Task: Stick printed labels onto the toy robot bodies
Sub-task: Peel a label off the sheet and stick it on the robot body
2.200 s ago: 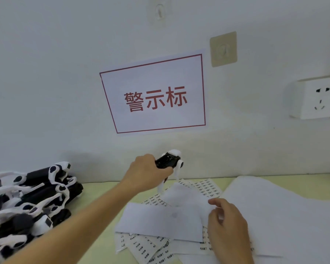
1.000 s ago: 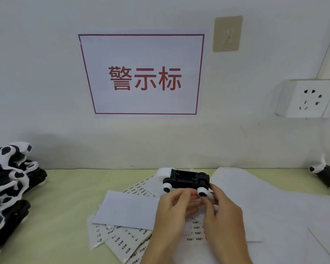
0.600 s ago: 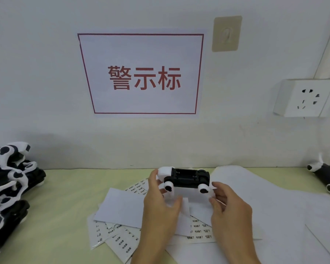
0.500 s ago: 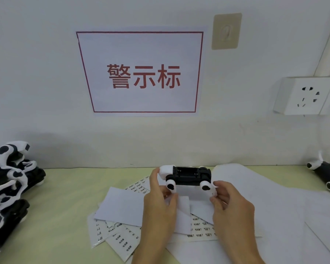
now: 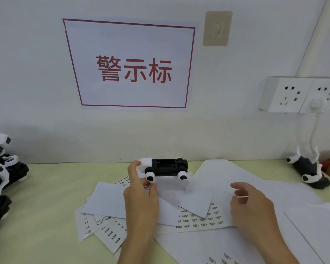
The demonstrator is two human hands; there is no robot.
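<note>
A black and white toy robot body [image 5: 165,168] is held belly-up above the papers at table centre. My left hand [image 5: 141,193] pinches its left end, thumb at the white leg and fingers behind the white head part. My right hand [image 5: 250,204] hovers to the right, apart from the toy, with loosely curled fingers and nothing visible in them. Label sheets [image 5: 200,220] with rows of small printed labels lie under and between my hands, partly covered by blank white backing paper [image 5: 111,199].
A pile of black and white toy robots [image 5: 0,180] lies at the left edge. One more toy robot [image 5: 309,172] lies at the far right by a white cable. The wall with a red-framed sign [image 5: 130,63] and sockets [image 5: 293,94] stands close behind.
My right hand has let go of the toy's right end and moved right and down. My left hand still holds the toy in about the same place.
</note>
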